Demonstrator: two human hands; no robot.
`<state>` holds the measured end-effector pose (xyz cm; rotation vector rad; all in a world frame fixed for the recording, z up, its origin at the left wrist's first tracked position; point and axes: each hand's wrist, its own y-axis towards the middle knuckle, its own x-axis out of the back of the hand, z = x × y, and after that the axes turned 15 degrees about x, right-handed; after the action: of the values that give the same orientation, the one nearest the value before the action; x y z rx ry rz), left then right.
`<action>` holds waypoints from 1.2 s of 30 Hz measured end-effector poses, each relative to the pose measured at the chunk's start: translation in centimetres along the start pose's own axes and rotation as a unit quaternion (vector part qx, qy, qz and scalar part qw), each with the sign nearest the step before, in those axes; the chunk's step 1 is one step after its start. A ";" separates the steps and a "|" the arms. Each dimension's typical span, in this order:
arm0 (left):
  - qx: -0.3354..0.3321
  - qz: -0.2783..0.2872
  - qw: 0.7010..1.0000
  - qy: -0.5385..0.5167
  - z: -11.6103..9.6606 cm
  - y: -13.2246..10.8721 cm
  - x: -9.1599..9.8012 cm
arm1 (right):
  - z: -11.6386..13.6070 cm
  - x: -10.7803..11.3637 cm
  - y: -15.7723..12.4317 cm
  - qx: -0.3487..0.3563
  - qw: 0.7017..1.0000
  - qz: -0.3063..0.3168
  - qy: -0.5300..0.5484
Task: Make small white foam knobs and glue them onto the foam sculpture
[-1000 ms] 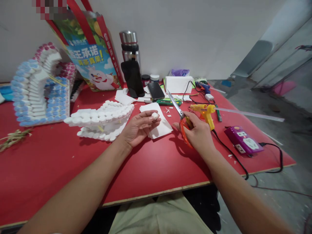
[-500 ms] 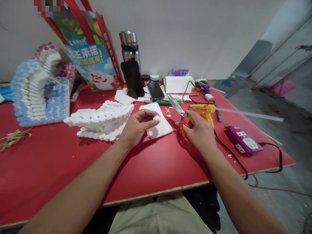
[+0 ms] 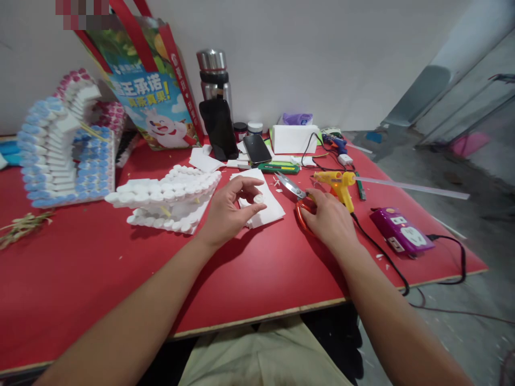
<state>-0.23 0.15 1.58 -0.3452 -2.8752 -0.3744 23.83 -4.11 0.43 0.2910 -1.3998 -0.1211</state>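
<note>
My left hand (image 3: 228, 208) holds a small white round piece (image 3: 258, 198), apparently paper, at its thumb tip. The index finger is raised away from that piece. Under these fingers lies a stack of white paper sheets (image 3: 270, 206). My right hand (image 3: 332, 219) is closed on a pair of scissors (image 3: 292, 186) with orange handles, their blades pointing up and left, low over the red table. Left of my left hand stands a white model (image 3: 173, 188) built of rounded paper pieces; my wrist is close to its right end.
A yellow glue gun (image 3: 341, 185) with a long glue stick lies beyond my right hand. To its right is a purple power socket (image 3: 402, 231) with cords. Behind are a green cutter (image 3: 279, 168), phones (image 3: 257, 149), a steel flask (image 3: 213, 72), a bag (image 3: 161, 102) and a blue-white model (image 3: 60, 155).
My left index finger has lifted off the white piece, opening the grip and showing its round face. My right hand has lowered the scissors, and their blades have tilted flatter.
</note>
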 end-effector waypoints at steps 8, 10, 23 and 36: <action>-0.049 -0.007 0.998 0.030 -0.9 -0.6 -0.4 | 0.8 1.0 -0.8 0.070 0.996 -0.061 -0.006; -0.048 -0.003 0.998 0.028 -1.1 -0.8 -0.5 | 2.0 2.2 -0.6 0.079 0.989 -0.095 0.083; -0.044 -0.007 0.999 -0.016 -0.6 -0.6 -0.5 | 4.7 1.4 3.9 -0.036 0.623 0.159 0.765; 0.010 -0.011 0.996 -0.083 -0.4 -0.4 -1.3 | 5.6 0.2 3.3 -0.068 0.595 0.084 0.797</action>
<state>1.00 -0.59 1.52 -0.3584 -3.0445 -0.3356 18.07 -1.74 2.27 0.0371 0.4271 0.1876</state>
